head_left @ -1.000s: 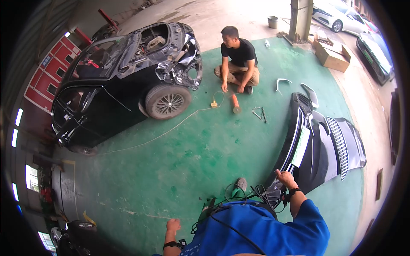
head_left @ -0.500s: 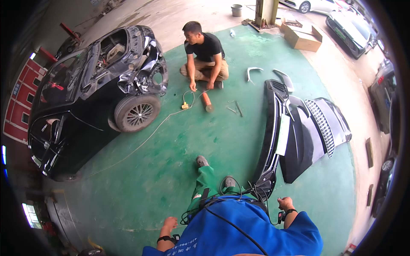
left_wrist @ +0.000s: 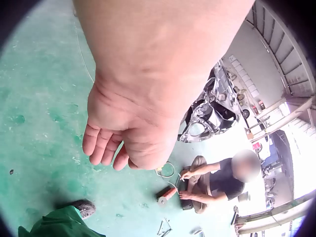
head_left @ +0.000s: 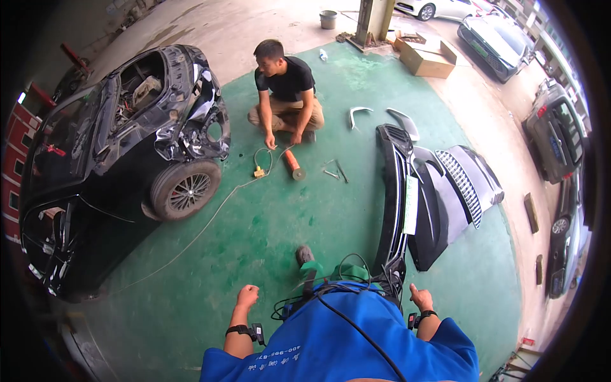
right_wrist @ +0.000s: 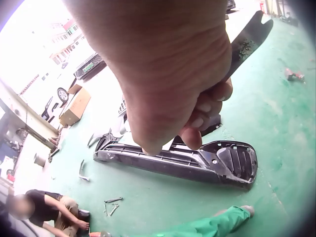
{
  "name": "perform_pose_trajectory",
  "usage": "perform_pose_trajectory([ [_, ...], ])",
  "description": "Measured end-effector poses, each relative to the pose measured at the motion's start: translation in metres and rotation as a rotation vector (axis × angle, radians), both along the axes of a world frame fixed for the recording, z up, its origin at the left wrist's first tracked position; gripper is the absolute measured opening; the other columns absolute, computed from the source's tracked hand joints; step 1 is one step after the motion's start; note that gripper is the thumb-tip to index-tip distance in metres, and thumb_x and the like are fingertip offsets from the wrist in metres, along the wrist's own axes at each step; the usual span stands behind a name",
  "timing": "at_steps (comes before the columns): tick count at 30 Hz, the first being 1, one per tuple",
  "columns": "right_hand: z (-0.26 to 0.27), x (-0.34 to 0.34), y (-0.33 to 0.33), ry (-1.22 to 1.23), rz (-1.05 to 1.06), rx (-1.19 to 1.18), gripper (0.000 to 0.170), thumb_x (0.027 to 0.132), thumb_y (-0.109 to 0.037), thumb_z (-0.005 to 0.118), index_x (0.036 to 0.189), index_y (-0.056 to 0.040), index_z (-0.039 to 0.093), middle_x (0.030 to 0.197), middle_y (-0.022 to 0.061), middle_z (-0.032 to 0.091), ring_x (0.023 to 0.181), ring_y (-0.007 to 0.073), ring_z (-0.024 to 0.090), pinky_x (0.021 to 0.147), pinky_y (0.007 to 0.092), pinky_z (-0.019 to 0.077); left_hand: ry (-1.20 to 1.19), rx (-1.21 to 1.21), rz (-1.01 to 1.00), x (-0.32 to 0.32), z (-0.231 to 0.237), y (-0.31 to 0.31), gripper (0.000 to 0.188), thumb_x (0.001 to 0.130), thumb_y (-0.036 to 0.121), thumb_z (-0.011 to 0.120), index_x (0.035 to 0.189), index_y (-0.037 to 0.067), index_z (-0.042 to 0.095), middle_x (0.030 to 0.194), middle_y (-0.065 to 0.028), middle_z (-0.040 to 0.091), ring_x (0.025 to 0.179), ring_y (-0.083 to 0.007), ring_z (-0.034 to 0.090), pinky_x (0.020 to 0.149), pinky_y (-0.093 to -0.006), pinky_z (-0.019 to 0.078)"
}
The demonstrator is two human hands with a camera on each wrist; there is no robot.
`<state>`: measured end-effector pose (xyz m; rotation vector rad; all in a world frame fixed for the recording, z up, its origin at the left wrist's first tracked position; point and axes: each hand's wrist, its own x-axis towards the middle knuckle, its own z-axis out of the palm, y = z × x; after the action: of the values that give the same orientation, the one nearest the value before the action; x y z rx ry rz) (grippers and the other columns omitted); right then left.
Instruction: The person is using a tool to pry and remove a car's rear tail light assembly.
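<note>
right hand (right_wrist: pixel 180 101) grips notched bar (right_wrist: pixel 247 47); forked end juts past fingers (right_wrist: pixel 215 105)

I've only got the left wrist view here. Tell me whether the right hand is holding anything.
Observer: It is. The right wrist view shows the right hand gripping a flat dark bar, its notched end jutting out past the little finger.
Operator: Now report any car part lying on the floor near that hand.
Observer: The head view shows a dark car bumper on the green floor, stretching away ahead of that hand.
</note>
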<state>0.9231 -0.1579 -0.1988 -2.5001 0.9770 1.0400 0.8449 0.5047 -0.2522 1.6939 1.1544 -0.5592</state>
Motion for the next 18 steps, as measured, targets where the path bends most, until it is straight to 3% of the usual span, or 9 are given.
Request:
perform_pose_trajectory([
  [3, 0.012, 0.011, 0.018, -0.002, 0.006, -0.031, 0.075, 0.088, -0.074, 0.042, 0.075, -0.0096, 0.079, 0.086, 0.016, 0.074, 0.096, 0.0346, 0.069, 0.091, 0.0426, 0.0512, 0.087, -0.037, -0.046, -0.002, -0.03, 0.015, 0.026, 0.091, 0.028, 0.057, 0.103, 0.007, 0.068, 0.08, -0.0047, 0.066, 0.067, -0.0166, 0.064, 0.056, -0.0328, 0.0515],
  [6, 0.034, 0.019, 0.04, 0.043, -0.038, -0.053, 0.073, 0.087, -0.072, 0.046, 0.078, -0.0079, 0.079, 0.092, 0.0151, 0.075, 0.102, 0.0339, 0.068, 0.095, 0.0429, 0.0497, 0.244, -0.078, -0.111, -0.015, -0.051, 0.027, 0.028, 0.091, 0.027, 0.056, 0.105, 0.006, 0.066, 0.083, -0.0066, 0.067, 0.069, -0.0193, 0.065, 0.058, -0.0346, 0.0528],
  [8, 0.025, 0.014, 0.035, 0.052, -0.045, -0.05, 0.074, 0.088, -0.071, 0.047, 0.083, -0.0044, 0.078, 0.095, 0.0195, 0.073, 0.105, 0.0353, 0.067, 0.095, 0.0448, 0.0496, 0.328, -0.135, -0.16, -0.021, -0.052, 0.03, 0.031, 0.09, 0.027, 0.055, 0.109, 0.004, 0.065, 0.088, -0.0089, 0.068, 0.072, -0.0215, 0.066, 0.059, -0.0363, 0.0536],
  [14, 0.032, 0.022, 0.034, 0.034, 0.048, -0.17, 0.076, 0.087, -0.069, 0.05, 0.093, 0.0023, 0.075, 0.106, 0.028, 0.069, 0.108, 0.0425, 0.064, 0.094, 0.0475, 0.0502, 0.347, -0.148, -0.043, -0.031, -0.057, 0.013, 0.036, 0.09, 0.027, 0.053, 0.114, 0.001, 0.06, 0.106, -0.0135, 0.066, 0.08, -0.0244, 0.067, 0.06, -0.0396, 0.0545],
  [17, 0.008, 0.02, 0.006, 0.017, 0.093, -0.15, 0.075, 0.089, -0.068, 0.049, 0.094, 0.0023, 0.075, 0.103, 0.0278, 0.07, 0.106, 0.0416, 0.065, 0.095, 0.047, 0.0497, 0.341, -0.192, -0.031, -0.003, -0.048, 0.007, 0.035, 0.09, 0.029, 0.053, 0.113, 0.003, 0.061, 0.096, -0.0132, 0.067, 0.07, -0.024, 0.066, 0.056, -0.0388, 0.0522],
  [18, 0.004, 0.02, 0.001, 0.017, 0.078, -0.128, 0.075, 0.089, -0.069, 0.048, 0.092, 0.0016, 0.075, 0.1, 0.0267, 0.07, 0.105, 0.0409, 0.066, 0.095, 0.0466, 0.0499, 0.331, -0.164, -0.131, 0.014, -0.052, 0.009, 0.035, 0.09, 0.03, 0.054, 0.113, 0.004, 0.061, 0.091, -0.0127, 0.067, 0.064, -0.0238, 0.064, 0.054, -0.0381, 0.0506],
])
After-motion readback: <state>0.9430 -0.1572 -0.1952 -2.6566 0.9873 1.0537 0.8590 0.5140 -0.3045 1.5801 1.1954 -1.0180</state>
